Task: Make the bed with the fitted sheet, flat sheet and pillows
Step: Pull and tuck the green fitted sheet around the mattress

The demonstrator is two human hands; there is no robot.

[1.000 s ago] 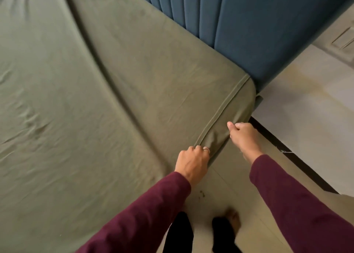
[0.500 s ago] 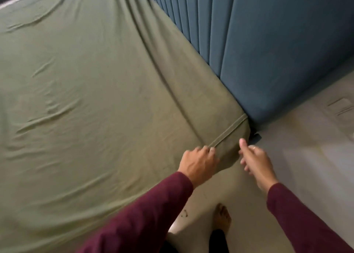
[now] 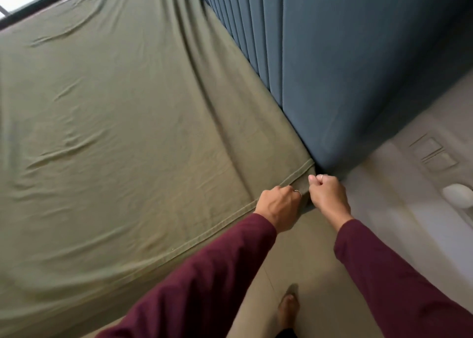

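An olive green sheet point(image 3: 122, 138) covers the whole mattress, lightly wrinkled, with a stitched hem running along the near side edge to the corner by the headboard. At that corner my left hand point(image 3: 279, 207) grips the hem with curled fingers. My right hand point(image 3: 327, 197) is beside it, fingers curled on the sheet fabric hanging down at the corner. The two hands nearly touch. No pillows are in view.
A blue padded headboard point(image 3: 345, 64) rises right behind the corner. Pale floor point(image 3: 399, 209) runs along the bed's side, with my bare foot point(image 3: 288, 309) on it. A white rounded object point(image 3: 458, 195) sits at the right edge. A window strip point(image 3: 18, 0) shows at top left.
My view has tilted up, showing more of the bed. My hands have closed in on the corner; the right hand went from loose fingers to a curled grip on the sheet.
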